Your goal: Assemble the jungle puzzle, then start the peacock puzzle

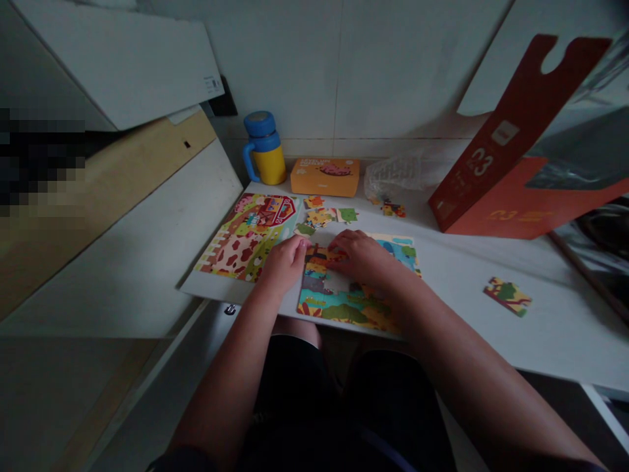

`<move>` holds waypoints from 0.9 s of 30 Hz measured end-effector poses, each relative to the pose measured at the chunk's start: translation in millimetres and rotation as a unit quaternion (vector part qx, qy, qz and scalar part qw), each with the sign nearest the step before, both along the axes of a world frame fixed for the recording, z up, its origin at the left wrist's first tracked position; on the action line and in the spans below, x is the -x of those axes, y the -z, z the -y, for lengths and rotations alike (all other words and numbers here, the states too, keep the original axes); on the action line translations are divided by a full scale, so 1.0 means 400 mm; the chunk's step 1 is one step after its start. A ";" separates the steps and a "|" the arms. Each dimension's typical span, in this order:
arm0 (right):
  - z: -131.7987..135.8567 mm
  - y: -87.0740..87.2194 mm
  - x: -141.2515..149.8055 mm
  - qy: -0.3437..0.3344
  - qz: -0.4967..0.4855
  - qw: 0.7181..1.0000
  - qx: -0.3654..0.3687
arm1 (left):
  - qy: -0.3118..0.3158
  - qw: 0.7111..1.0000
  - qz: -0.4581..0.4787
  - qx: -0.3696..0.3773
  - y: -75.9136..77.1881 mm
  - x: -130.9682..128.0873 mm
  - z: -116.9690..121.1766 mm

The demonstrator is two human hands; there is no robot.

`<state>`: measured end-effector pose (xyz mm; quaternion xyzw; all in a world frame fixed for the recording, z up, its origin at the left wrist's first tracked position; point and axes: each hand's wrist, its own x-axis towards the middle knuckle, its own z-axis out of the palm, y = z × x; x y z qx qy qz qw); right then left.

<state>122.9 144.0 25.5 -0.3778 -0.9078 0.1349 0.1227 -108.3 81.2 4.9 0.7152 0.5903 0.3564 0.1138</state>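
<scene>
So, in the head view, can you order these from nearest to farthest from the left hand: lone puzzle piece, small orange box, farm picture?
From the left hand:
1. Farm picture, just to its left.
2. Small orange box, beyond it, near the wall.
3. Lone puzzle piece, far off to the right.

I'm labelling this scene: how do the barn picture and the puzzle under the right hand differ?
The barn picture has dark-red spots on pink; the puzzle shows much blue and green. The right hand covers part of the puzzle; the barn picture lies mostly in view. Both lie flat on the white table.
</scene>
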 end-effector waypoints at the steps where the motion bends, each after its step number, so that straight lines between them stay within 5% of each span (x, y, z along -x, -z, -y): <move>1: 0.000 -0.003 0.001 0.002 0.008 1.000 0.002 | -0.001 1.000 0.001 -0.002 0.000 0.000 0.000; 22: 0.000 -0.017 -0.002 -0.012 0.020 1.000 -0.008 | -0.004 1.000 0.013 -0.015 -0.011 -0.007 0.003; 27: -0.011 -0.020 -0.035 0.029 0.018 0.999 0.013 | 0.002 1.000 -0.002 -0.011 -0.006 -0.006 0.003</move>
